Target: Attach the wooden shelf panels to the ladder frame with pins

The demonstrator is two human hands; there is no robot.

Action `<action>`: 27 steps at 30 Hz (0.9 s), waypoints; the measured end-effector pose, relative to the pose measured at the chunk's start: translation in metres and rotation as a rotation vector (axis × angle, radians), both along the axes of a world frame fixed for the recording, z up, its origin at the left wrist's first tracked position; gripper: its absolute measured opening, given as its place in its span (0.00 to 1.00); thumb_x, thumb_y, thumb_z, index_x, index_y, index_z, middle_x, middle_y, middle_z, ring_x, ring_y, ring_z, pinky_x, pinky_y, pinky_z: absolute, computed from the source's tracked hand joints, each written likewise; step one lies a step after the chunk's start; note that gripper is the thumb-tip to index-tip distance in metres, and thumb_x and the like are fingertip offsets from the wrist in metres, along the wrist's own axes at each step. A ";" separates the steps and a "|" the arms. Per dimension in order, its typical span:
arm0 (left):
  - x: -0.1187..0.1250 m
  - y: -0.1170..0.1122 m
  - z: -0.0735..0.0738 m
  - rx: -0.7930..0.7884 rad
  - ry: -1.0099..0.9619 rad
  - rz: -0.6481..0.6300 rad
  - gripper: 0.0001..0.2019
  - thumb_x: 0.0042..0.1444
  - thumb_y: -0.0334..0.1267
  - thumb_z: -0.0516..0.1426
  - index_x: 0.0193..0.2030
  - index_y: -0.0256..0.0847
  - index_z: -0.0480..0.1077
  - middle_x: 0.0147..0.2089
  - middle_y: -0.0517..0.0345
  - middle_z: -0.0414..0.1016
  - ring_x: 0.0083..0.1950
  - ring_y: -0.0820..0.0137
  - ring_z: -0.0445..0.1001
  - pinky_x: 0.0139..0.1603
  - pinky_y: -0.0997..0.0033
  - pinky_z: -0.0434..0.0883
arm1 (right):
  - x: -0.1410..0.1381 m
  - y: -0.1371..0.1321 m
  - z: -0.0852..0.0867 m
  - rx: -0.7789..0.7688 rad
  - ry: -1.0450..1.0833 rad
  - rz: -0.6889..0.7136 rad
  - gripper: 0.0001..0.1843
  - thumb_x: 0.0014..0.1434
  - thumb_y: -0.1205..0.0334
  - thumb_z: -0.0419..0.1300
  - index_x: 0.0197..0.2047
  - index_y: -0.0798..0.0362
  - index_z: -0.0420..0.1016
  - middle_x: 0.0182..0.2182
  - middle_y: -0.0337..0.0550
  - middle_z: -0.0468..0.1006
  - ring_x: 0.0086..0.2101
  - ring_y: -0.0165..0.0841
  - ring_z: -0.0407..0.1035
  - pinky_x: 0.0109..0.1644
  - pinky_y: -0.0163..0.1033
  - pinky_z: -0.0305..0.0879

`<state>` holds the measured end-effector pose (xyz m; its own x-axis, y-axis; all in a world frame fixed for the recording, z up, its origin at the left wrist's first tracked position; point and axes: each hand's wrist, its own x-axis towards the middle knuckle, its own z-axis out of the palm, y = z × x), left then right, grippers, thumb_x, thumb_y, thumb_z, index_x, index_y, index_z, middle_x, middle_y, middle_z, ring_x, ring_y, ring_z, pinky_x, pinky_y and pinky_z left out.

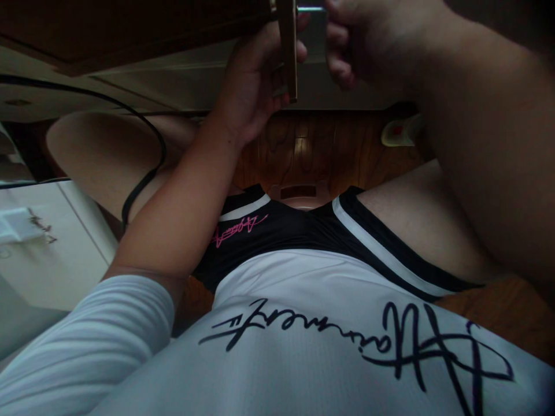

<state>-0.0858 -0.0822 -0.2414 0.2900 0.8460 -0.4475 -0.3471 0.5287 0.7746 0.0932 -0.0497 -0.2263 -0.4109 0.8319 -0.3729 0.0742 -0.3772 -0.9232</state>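
Observation:
At the top middle, a brown wooden door or panel (pixel 288 52) is seen edge-on. My left hand (pixel 260 75) is wrapped around it, with the palm on the left side and fingertips showing past its right side. Just right of the panel, my right hand (pixel 359 43) is closed, its fingers curled and its thumb at the upper frame edge. A thin shiny rod (pixel 311 8) runs between the panel and the right thumb. Its kind and far end are cut off by the frame. Small metal fittings (pixel 273 6) sit at the top of the panel.
Dark wooden cabinet fronts (pixel 65 40) span the upper left. A black cable (pixel 143 115) hangs over my right-bent left leg. A white cabinet (pixel 47 242) with a tag stands left. Below are the wooden floor (pixel 299 144), a pinkish stool (pixel 299 196) and a pale slipper (pixel 401 132).

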 end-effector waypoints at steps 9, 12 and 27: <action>0.000 0.000 0.001 0.021 0.001 -0.004 0.12 0.68 0.34 0.49 0.42 0.41 0.75 0.33 0.64 0.75 0.32 0.77 0.73 0.31 0.76 0.70 | 0.010 -0.004 -0.007 0.303 -0.119 0.094 0.24 0.71 0.64 0.50 0.21 0.53 0.60 0.12 0.29 0.59 0.13 0.20 0.57 0.15 0.26 0.52; 0.000 -0.001 0.002 0.014 0.019 -0.009 0.12 0.68 0.34 0.50 0.43 0.41 0.75 0.33 0.64 0.74 0.32 0.77 0.73 0.30 0.76 0.69 | 0.008 -0.005 -0.007 0.313 -0.137 0.086 0.24 0.71 0.62 0.50 0.21 0.54 0.61 0.12 0.29 0.58 0.13 0.20 0.57 0.15 0.26 0.51; 0.002 -0.002 0.000 0.015 0.031 0.005 0.15 0.68 0.36 0.49 0.39 0.43 0.77 0.33 0.65 0.75 0.31 0.77 0.72 0.29 0.76 0.67 | 0.007 0.003 -0.019 0.386 -0.104 0.027 0.25 0.71 0.60 0.52 0.20 0.54 0.63 0.12 0.30 0.59 0.12 0.21 0.57 0.13 0.30 0.48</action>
<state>-0.0838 -0.0839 -0.2418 0.2723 0.8541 -0.4431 -0.3256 0.5151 0.7929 0.1003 -0.0462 -0.2449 -0.4114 0.9083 -0.0761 0.1804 -0.0008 -0.9836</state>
